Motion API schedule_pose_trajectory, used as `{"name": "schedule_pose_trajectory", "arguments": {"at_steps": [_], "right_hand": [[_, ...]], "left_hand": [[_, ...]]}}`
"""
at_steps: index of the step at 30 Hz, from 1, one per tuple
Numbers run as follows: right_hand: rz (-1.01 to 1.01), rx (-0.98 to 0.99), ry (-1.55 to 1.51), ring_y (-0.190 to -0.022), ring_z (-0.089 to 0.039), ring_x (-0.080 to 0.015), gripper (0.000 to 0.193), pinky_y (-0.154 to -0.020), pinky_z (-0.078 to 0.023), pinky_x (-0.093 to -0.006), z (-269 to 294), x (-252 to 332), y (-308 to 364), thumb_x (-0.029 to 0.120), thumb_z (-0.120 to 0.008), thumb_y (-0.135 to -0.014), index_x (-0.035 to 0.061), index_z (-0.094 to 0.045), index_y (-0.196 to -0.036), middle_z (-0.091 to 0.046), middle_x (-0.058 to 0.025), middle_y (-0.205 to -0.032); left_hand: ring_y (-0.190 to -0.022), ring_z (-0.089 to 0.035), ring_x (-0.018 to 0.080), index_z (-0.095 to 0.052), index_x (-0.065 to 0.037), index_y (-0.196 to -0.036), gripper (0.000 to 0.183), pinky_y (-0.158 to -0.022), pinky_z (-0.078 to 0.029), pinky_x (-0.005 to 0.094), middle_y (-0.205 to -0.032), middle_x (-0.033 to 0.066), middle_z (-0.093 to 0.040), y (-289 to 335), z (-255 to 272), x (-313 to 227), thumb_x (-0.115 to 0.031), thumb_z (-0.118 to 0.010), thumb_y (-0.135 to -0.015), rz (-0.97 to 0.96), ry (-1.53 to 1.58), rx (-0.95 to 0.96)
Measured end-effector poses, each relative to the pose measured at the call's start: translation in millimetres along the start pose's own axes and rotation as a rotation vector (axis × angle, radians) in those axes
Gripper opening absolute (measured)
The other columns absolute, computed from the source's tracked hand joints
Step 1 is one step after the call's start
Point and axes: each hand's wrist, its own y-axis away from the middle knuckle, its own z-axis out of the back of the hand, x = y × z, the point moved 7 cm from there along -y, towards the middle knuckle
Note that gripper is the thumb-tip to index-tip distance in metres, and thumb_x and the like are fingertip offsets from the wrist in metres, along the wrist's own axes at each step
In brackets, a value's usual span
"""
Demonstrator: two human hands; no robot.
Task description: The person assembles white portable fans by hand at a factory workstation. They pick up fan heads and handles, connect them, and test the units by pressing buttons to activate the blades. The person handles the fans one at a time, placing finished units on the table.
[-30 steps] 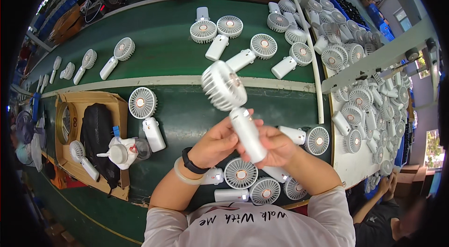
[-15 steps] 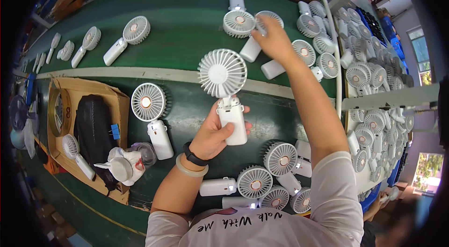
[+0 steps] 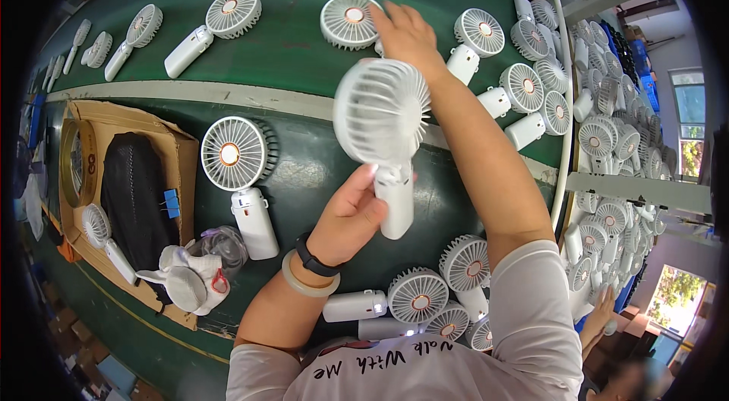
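Note:
My left hand (image 3: 355, 211) is wrapped round the handle of a white handheld fan (image 3: 376, 112), holding it upright above the bench with its head slightly blurred. Farther off, over the green belt, my right hand (image 3: 410, 38) has its fingers at the right rim of another white fan (image 3: 352, 20). That fan's face shows an orange ring, and its handle is mostly hidden behind my hand and the raised fan. Just right of my right hand, a third fan (image 3: 480, 32) lies on the belt. A fan (image 3: 234, 154) with a white handle lies left of my left hand.
A cardboard box (image 3: 163, 127) at left holds a black pouch (image 3: 133, 188) and a tape roll. Beside it lies a white cloth item (image 3: 190, 283). Several fans (image 3: 418, 295) lie near my body. A pale rail (image 3: 560, 97) borders many piled fans (image 3: 607, 139). Another person's hand (image 3: 600, 314) shows lower right.
The view has shifted. My right hand has left one fan on the belt and moved to another, which now sits farther left and is turned. The fan in my left hand has rotated sideways.

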Motion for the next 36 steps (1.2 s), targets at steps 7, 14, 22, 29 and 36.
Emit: {"name": "schedule_pose_trajectory", "arguments": {"at_steps": [7, 14, 22, 29, 36], "right_hand": [[-0.211, 0.400, -0.054, -0.110, -0.049, -0.0366, 0.068, -0.091, -0.040, -0.0440, 13, -11, 37, 0.014, -0.060, -0.080, 0.0079, -0.026, -0.138, -0.047, -0.0243, -0.121], [-0.373, 0.335, -1.843, -0.105, -0.054, -0.0255, 0.055, -0.091, -0.045, -0.0385, 75, 22, 97, 0.018, -0.057, -0.085, -0.0011, -0.032, -0.131, -0.050, -0.0186, -0.119], [-0.310, 0.319, -2.429, -0.073, -0.047, -0.0227, 0.070, -0.056, -0.041, -0.0336, 107, 40, 153, 0.036, -0.052, -0.083, 0.0104, -0.020, -0.140, -0.045, -0.0154, -0.103], [-0.303, 0.295, -2.468, -0.071, -0.047, -0.0217, 0.071, -0.055, -0.041, -0.0316, 81, 45, 168, 0.053, -0.038, -0.088, 0.0105, -0.019, -0.141, -0.046, -0.0162, -0.105], [-0.287, 0.235, -2.449, -0.073, -0.047, -0.0218, 0.066, -0.056, -0.041, -0.0320, 72, 37, 167, 0.052, -0.032, -0.090, 0.0112, -0.020, -0.141, -0.047, -0.0160, -0.107]], "left_hand": [[-0.104, -0.047, 0.0143, -0.028, -0.001, -0.131, 0.048, -0.091, -0.038, 0.0299, -0.114, 0.0072, -0.049, 1, 14, 6, -0.003, -0.048, -0.088, -0.101, -0.340, -0.180], [-0.108, -0.054, 0.0248, -0.032, -0.003, -0.128, 0.044, -0.091, -0.044, 0.0378, -0.119, 0.0146, -0.051, 2, 8, 6, -0.010, -0.050, -0.090, -0.028, -0.100, -0.128], [-0.107, -0.055, 0.0254, -0.033, -0.003, -0.127, 0.041, -0.090, -0.045, 0.0371, -0.118, 0.0145, -0.052, 1, 6, 6, -0.009, -0.049, -0.090, -0.064, -0.067, -0.115], [-0.105, -0.056, 0.0246, -0.033, -0.004, -0.127, 0.041, -0.089, -0.046, 0.0365, -0.117, 0.0140, -0.053, -1, 6, 7, -0.010, -0.050, -0.090, -0.090, -0.099, -0.126], [-0.104, -0.056, 0.0235, -0.032, -0.005, -0.128, 0.043, -0.089, -0.045, 0.0358, -0.118, 0.0136, -0.052, 2, 8, 8, -0.011, -0.052, -0.089, -0.063, -0.044, -0.114]]}}
